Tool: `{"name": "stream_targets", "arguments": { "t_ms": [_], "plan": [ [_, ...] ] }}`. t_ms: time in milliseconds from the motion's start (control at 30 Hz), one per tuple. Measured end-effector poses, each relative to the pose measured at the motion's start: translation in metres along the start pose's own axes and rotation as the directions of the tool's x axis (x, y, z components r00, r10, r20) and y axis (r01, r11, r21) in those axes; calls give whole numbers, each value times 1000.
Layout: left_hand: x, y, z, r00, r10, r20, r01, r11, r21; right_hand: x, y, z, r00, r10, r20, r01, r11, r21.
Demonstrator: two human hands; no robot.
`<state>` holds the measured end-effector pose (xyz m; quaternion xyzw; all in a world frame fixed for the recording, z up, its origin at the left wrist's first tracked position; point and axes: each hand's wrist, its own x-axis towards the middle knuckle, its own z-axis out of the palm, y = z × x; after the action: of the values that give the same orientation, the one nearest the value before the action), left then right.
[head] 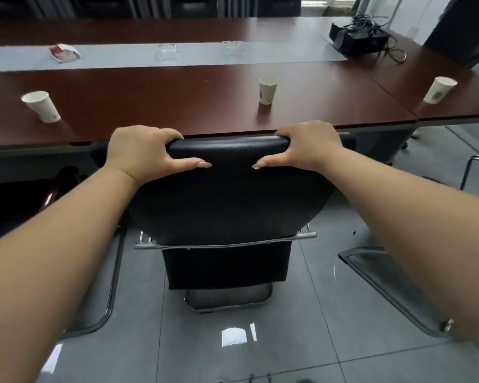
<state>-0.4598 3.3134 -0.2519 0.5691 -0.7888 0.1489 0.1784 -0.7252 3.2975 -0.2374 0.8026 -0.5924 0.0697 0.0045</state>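
Both ends of the backrest top of the black chair [227, 200] are clasped, with left grip [138, 152] and right grip [307, 146] curled over it. The chair is stood against the desk [177, 106] edge. Its placing there is judged the step in hand, and an even, straight push or pull is called for next.

Hidden behind the chair back [227, 194]: fingertips of left hand [138, 153] and right hand [307, 147]. Out of sight beyond that back: the seat. Too small to read: print on middle cup [267, 91]. Blurred: far-left packet [64, 52].
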Motion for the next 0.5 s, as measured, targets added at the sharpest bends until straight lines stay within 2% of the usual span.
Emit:
{"name": "stream_targets", "arguments": {
  "t_ms": [100,333,500],
  "plan": [
    [-12,7,-2,999,-51,-13,51,999,2,-9,-1,2,999,-34,-19,34,999,-17],
    [-28,27,-20,975,-209,76,215,974,-72,-17,0,1,998,-57,0,57,998,-14],
    [-32,24,-20,976,-214,32,215,975,-51,-12,-1,0,996,-77,32,77,997,7]
  ]
}}
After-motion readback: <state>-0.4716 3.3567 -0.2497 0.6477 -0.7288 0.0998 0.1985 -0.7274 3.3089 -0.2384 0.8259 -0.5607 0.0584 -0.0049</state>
